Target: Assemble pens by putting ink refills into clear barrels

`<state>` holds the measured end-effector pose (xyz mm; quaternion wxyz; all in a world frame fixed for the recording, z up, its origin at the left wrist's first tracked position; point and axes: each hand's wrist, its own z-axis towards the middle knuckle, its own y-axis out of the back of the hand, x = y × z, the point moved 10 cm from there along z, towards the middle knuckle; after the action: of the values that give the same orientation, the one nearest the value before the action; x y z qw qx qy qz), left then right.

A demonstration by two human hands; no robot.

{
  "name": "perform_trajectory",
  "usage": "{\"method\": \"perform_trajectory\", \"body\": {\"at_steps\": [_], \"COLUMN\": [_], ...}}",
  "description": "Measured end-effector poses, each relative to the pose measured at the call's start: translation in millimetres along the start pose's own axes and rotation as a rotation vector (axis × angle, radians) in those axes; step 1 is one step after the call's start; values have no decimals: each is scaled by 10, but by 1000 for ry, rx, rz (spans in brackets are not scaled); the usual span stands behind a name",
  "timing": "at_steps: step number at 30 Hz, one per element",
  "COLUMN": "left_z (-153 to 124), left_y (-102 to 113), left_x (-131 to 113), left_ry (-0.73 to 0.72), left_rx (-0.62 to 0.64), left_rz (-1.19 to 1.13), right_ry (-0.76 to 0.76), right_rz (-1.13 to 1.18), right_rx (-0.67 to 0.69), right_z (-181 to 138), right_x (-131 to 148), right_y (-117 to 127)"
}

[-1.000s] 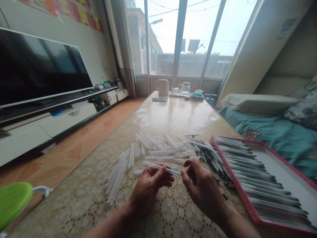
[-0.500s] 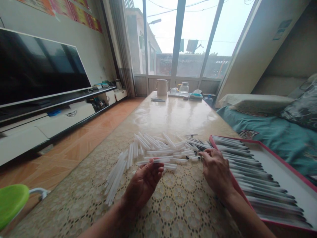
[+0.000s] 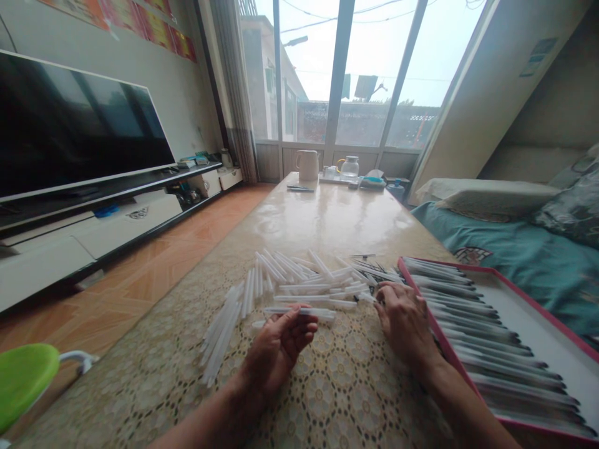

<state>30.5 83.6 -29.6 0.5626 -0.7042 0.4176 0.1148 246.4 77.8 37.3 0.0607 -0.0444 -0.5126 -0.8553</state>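
Observation:
My left hand, palm turned up, pinches a slim white pen barrel between thumb and forefinger, the other fingers loosely curled. Around and beyond it lies a loose pile of white pen barrels, with another bundle on the left. My right hand is palm down beside the box, thumb and fingertips brought together at the small black parts. What sits between those fingertips is hidden. Thin dark pen parts are strewn just past this hand.
A pink-rimmed box on the right holds a row of pens with dark ends. At the table's far end stand a beige jug and a glass pitcher. A green stool is at lower left.
My left hand has shifted slightly right and down with the barrel. My right hand stays by the black parts, its fingers drawn in a little more. The view has turned slightly.

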Motion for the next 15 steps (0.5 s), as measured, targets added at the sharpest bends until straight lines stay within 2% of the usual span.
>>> {"method": "perform_trajectory", "body": {"at_steps": [5, 11, 15], "left_z": [21, 28, 26], "left_y": [1, -17, -39], "left_x": [14, 28, 38], "left_ry": [-6, -21, -15], "left_rx": [10, 39, 51], "left_rz": [19, 57, 79], "right_ry": [-60, -110, -118], "right_rz": [332, 965, 1066], "right_rx": [65, 150, 191], "right_z": [-39, -132, -172], "right_x": [131, 514, 690], "right_y": [79, 28, 1]}}
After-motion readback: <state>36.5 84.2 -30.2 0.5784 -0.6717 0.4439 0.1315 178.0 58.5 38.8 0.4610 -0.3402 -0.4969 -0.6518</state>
